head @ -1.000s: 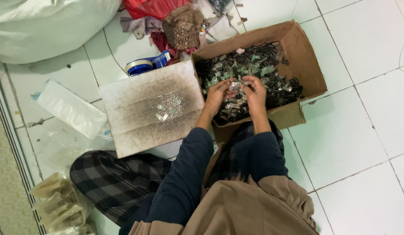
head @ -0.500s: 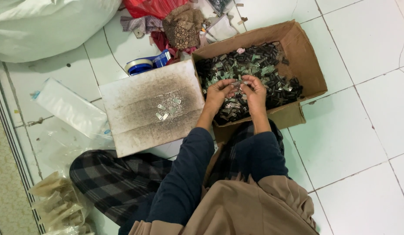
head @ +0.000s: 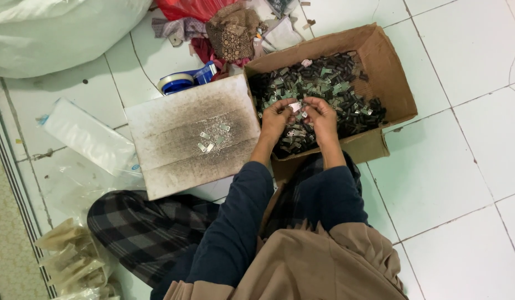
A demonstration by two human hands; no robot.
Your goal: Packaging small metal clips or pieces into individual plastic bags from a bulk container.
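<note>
Sitting on white tiled floor (head: pixel 457 166), legs in checked trousers. Both hands meeting at frame centre, over open cardboard box (head: pixel 393 72) filled w/ small dark and silvery metal parts (head: pixel 335 83). Left hand (head: pixel 277 116) and right hand (head: pixel 319 114) pinching a small pale piece (head: pixel 295 106) between fingertips, grip closed on it; prob. a metal clip, too small to tell. Lying just left of box: stained cardboard sheet (head: pixel 179 139) carrying a few loose silvery bits (head: pixel 213 139). Sitting at upper left: blue tape roll (head: pixel 177 83), white sack (head: pixel 57 28), clear plastic bags (head: pixel 85 136).
</note>
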